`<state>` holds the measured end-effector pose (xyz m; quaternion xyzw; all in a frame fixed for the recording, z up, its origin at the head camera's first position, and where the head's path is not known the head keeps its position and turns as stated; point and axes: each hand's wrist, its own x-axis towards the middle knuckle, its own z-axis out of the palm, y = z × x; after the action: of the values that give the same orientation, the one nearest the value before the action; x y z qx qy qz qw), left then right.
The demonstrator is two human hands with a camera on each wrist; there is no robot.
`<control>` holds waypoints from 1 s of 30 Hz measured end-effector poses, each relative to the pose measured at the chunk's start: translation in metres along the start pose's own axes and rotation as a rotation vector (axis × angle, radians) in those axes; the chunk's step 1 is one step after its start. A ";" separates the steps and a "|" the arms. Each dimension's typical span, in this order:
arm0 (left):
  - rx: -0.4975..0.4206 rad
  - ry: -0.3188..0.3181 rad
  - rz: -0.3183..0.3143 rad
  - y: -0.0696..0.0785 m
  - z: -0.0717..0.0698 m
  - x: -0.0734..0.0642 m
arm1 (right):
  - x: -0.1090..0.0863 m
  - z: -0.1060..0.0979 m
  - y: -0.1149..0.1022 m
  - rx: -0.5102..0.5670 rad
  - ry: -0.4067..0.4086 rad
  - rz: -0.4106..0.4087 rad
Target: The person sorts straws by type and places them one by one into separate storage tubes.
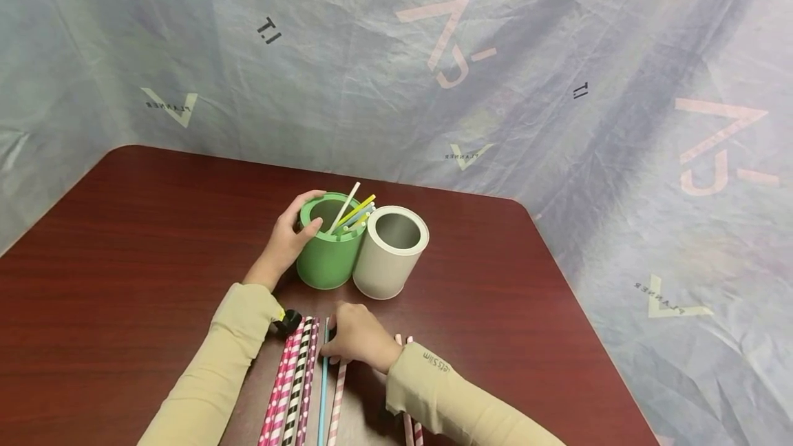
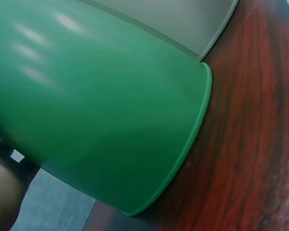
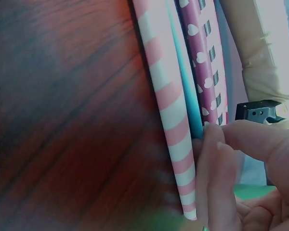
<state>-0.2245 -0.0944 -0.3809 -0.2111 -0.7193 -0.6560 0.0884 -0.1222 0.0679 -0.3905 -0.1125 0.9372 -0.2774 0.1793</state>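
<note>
My left hand (image 1: 290,234) grips the rim of a green can (image 1: 330,260), thumb at the near edge and fingers over the far side. Inside the can lean white, yellow and blue straws (image 1: 356,210). A white can (image 1: 385,267) stands beside it, touching its side. Lower down, my right hand (image 1: 359,337) pinches the upper end of a blue straw (image 1: 323,398) between thumb and fingers. Just beside that straw lies a pink-and-white striped straw (image 3: 173,115). The left wrist view is mostly filled by the green can's wall (image 2: 111,106).
A row of patterned straws (image 1: 291,380), pink, black-striped and purple with hearts, lies left of the blue one. More pink striped straws (image 1: 409,425) lie partly under the right sleeve. The dark red wooden table (image 1: 155,226) backs onto a grey printed curtain (image 1: 347,88).
</note>
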 end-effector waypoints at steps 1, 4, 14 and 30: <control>0.004 0.001 0.006 0.003 0.000 -0.001 | 0.000 0.000 0.000 0.027 -0.008 0.007; -0.012 0.005 0.012 -0.003 -0.001 0.000 | 0.002 0.001 -0.001 0.052 -0.024 0.020; -0.024 0.015 0.040 -0.035 -0.001 0.007 | 0.004 0.002 0.001 0.137 -0.039 0.055; -0.025 0.018 0.044 -0.034 0.000 0.008 | 0.003 -0.007 0.019 0.770 -0.026 0.083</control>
<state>-0.2454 -0.0948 -0.4083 -0.2221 -0.7054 -0.6646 0.1068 -0.1298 0.0853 -0.3966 -0.0026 0.7658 -0.6000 0.2315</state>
